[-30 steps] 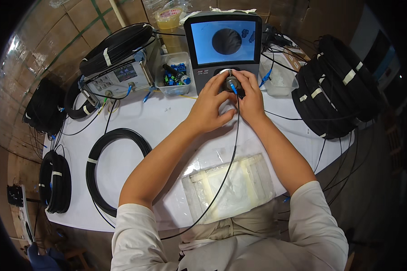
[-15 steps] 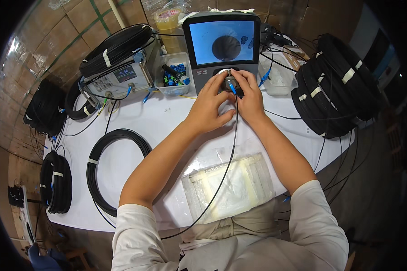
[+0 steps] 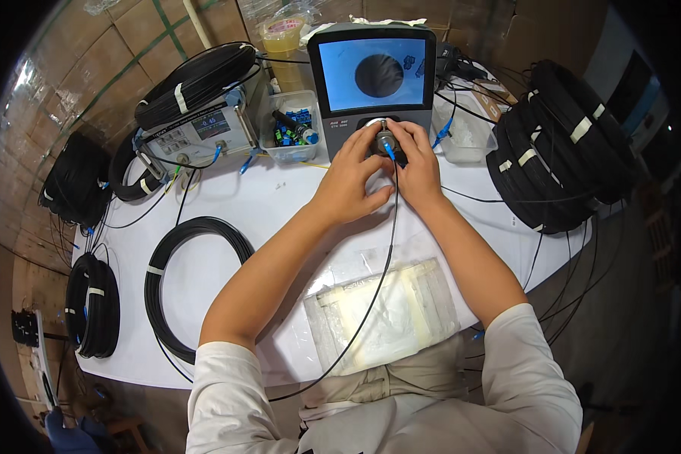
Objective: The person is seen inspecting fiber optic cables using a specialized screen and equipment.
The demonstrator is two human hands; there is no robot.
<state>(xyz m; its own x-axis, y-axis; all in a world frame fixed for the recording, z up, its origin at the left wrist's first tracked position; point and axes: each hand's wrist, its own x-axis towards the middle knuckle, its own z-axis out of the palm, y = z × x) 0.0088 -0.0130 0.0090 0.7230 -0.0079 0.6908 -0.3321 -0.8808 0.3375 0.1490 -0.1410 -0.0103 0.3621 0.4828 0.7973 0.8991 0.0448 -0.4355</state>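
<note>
Starting at the far left of the frame, bundled black cable coils point(image 3: 91, 306) are seen hanging off the edge of the white desk point(image 3: 280, 204), and a larger loose coil of black cable point(image 3: 193, 284) is laid flat on it. Above, a grey test meter point(image 3: 197, 132) is set with another black coil point(image 3: 197, 79) resting on top. Beside it, a clear plastic tub point(image 3: 291, 129) is placed, and small blue connectors and a dark pen-like tool are held inside it.

At the upper middle, an inspection unit with a blue screen point(image 3: 374, 76) stands upright; a dark round shape is shown on the screen. Both hands are brought together at the round port just below that screen. The left hand point(image 3: 352, 181) is curled around the port from the left, and the right hand point(image 3: 416, 170) is closed on the blue-tipped fibre connector point(image 3: 388, 147) from the right, so the right is judged the nearer. The connector's long axis is pointed up the frame into the port, with its thin black cable point(image 3: 371, 303) trailed down toward the lower edge, across a clear plastic bag point(image 3: 386, 310) lying on the desk.

At the right, a second clear tub point(image 3: 469, 132) is seen, its contents unclear, and stacked black coils with white ties point(image 3: 560, 151) are piled.
</note>
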